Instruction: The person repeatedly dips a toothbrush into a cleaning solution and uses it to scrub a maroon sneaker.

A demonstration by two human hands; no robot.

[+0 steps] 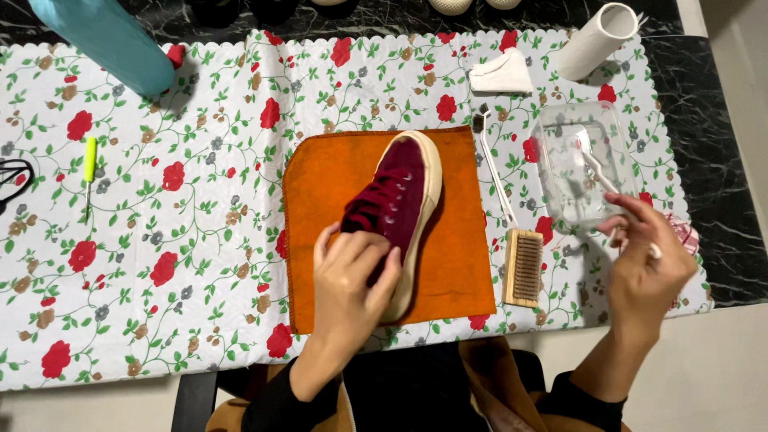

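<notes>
A dark red sneaker [402, 192] with a cream sole lies on an orange cloth [328, 184] in the middle of the table. My left hand [352, 280] grips the sneaker at its heel end. My right hand [646, 260] is at the right, fingers closed on the handle of a small white brush [598, 170]. The brush's far end reaches into a clear plastic container [560, 128].
A flowered tablecloth [160, 240] covers the table. A wooden scrub brush [524, 268] and a thin long-handled brush [494, 164] lie right of the cloth. A folded white cloth [500, 74], a paper roll [596, 40], a teal bottle [112, 40] and a yellow-handled tool [90, 160] lie around.
</notes>
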